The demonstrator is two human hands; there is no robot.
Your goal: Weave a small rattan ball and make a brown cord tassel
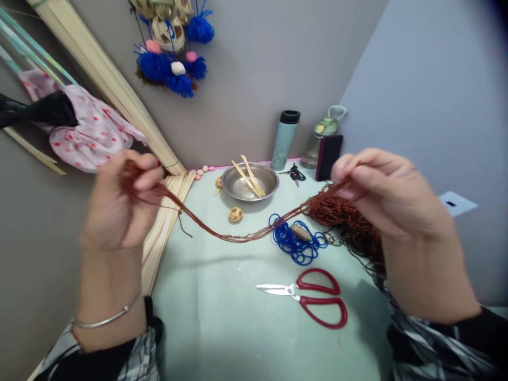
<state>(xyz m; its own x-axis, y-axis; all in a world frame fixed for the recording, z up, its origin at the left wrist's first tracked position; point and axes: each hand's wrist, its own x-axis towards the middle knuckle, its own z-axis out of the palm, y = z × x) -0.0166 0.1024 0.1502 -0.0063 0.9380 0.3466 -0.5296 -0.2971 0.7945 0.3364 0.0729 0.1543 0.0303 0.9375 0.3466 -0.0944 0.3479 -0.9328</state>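
Note:
Several strands of reddish-brown yarn (234, 238) hang in a slack curve between my hands, above the table. At the left, my left hand (125, 201) is closed around one end, and a short loose tail dangles beside it. My right hand (391, 190) pinches the other end between thumb and fingers. Behind and below the right hand lies a big tangled pile of the same brown yarn (337, 211). A loose heap of blue cord (296, 243) is under the strands. Red-handled scissors (293, 290) rest on the table with their blades closed, pointing left.
A metal bowl (234, 182) with thin wooden strips stands at the back, a small woven ball (235, 214) before it. Behind are a tumbler (284, 140), a bottle (311, 148), a phone (329, 157) and keys (294, 173). Wooden strips (159, 227) lie left; blue pompoms (180, 84) hang above.

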